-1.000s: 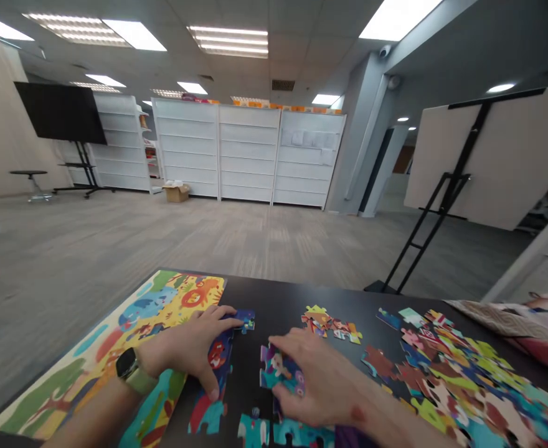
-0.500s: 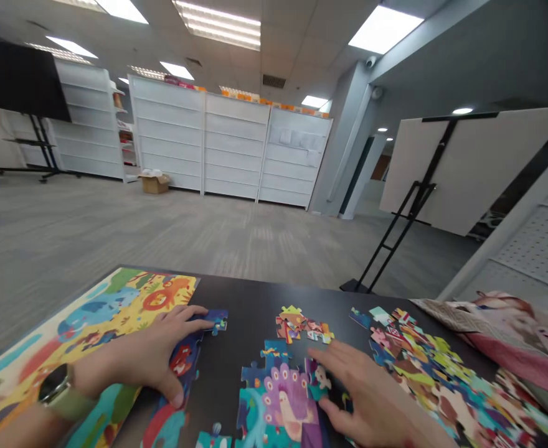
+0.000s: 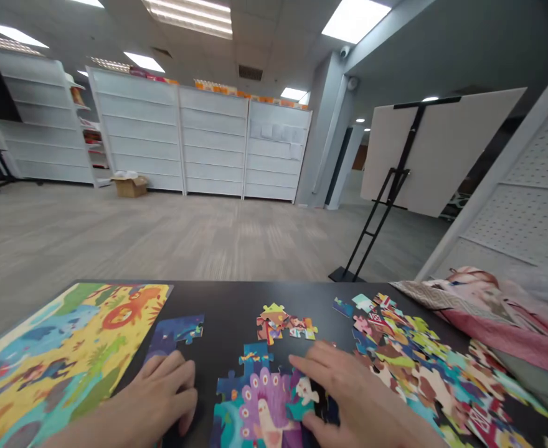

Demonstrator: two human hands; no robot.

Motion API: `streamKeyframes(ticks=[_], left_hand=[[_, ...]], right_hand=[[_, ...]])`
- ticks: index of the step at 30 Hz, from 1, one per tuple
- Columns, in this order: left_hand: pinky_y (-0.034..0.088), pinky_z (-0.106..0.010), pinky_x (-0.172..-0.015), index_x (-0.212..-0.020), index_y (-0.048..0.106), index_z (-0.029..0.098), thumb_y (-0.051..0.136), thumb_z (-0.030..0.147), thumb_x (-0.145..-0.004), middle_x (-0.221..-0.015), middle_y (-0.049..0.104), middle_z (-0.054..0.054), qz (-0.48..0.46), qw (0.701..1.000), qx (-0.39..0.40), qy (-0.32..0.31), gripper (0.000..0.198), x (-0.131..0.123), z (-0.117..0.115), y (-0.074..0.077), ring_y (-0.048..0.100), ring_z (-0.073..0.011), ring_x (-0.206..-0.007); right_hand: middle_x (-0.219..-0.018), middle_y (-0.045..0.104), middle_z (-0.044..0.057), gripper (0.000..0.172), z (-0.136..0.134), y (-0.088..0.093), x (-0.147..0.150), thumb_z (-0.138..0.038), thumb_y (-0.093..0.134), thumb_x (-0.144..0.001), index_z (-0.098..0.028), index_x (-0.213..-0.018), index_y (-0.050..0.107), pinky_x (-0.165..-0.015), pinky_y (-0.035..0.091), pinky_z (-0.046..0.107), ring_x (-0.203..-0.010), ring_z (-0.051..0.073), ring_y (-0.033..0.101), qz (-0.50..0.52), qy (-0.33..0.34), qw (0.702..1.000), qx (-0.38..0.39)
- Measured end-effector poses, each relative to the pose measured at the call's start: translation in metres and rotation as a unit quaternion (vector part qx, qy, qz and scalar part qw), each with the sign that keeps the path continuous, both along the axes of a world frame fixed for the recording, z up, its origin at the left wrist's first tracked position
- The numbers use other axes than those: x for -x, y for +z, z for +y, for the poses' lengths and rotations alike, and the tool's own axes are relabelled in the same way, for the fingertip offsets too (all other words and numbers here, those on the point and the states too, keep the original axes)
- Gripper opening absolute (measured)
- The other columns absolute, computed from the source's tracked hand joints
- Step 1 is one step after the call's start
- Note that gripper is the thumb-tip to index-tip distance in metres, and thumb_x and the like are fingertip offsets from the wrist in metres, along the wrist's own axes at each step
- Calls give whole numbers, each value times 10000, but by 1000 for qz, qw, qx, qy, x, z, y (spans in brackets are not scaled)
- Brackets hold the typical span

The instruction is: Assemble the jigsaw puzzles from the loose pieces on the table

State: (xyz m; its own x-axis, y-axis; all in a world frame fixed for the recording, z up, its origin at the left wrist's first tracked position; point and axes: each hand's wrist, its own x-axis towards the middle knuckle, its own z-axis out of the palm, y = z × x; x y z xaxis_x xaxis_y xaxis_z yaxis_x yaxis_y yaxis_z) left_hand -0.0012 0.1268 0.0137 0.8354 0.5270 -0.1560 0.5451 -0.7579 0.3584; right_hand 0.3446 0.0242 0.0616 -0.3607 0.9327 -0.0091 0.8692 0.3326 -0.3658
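Note:
My left hand point(image 3: 155, 401) lies flat on the black table point(image 3: 227, 302), fingers together and stretched, just below a dark blue strip of joined puzzle pieces point(image 3: 174, 333). My right hand point(image 3: 353, 398) rests with fingers spread on the right edge of a joined section showing a purple peacock point(image 3: 259, 404); thumb and fingers press a small piece with a white figure point(image 3: 304, 392) against that section. Neither hand lifts anything.
A colourful jungle picture board point(image 3: 63, 348) lies at the left. A small joined cluster point(image 3: 283, 323) sits mid-table and a heap of loose pieces point(image 3: 414, 361) spreads to the right, beside a pink cloth bag point(image 3: 498, 317). Beyond the table's far edge is open floor.
My view has swung right and down. My left hand slid back off the blue strip toward me. My right hand stays on the peacock section, now nearer the centre.

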Motion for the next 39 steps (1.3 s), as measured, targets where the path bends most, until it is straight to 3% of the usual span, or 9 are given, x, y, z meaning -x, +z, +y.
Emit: streamKeyframes(ticks=[3,6,8,12,26,34,39], left_hand=[[372,-367,-824,-829,671,249,757,456,-808,-970,608,-26,33,999,-10,35,225,-7,-12,21,524,-259,-928],[343,-394,-924,-877,633,239,889,454,-634,-1037,568,4,41,998,14,43,414,-10,-28,49,485,-262,-1002],[322,-390,-948,-863,628,247,915,435,-596,-1025,564,27,35,999,25,31,435,-10,-34,58,476,-251,-1022],[301,-404,-987,-864,609,255,929,366,-569,-1006,559,50,13,999,35,28,449,-5,-36,55,484,-227,-999],[382,-363,-895,-850,586,238,918,308,-601,-1008,572,38,23,998,55,10,421,-8,-35,53,497,-235,-1005],[394,-300,-771,-857,606,243,920,354,-598,-963,611,37,-7,999,39,-14,422,-7,-29,43,544,-210,-932],[410,-297,-764,-852,619,244,922,326,-589,-972,618,29,9,999,34,-4,409,-8,-32,49,550,-220,-937]], right_hand=[[-1158,695,124,550,0,-1,-1,-282,681,-794,-203,-1337,642,-971,505,428,-1074,296,638,1,9,1000,-12],[-1173,688,124,512,0,-2,-3,-273,667,-806,-211,-1314,645,-938,519,418,-1083,296,643,3,30,999,-21],[-1170,685,112,462,1,-3,-3,-289,685,-801,-230,-1259,666,-902,530,406,-1064,293,652,0,44,999,-14],[-1115,694,75,287,4,-6,-1,-272,631,-864,-258,-1143,691,-868,539,371,-1021,255,668,-1,51,999,-15],[-1104,700,95,290,31,-48,-47,-390,496,-967,-239,-1122,689,-880,548,443,-1038,292,668,-39,-131,976,-171],[-1108,704,91,306,29,-49,-42,-363,428,-1000,-234,-1096,689,-869,554,416,-1017,273,674,-42,-120,972,-197],[-1144,695,86,282,28,-47,-37,-356,454,-1000,-240,-1127,677,-878,560,411,-1039,266,674,-40,-110,974,-194]])
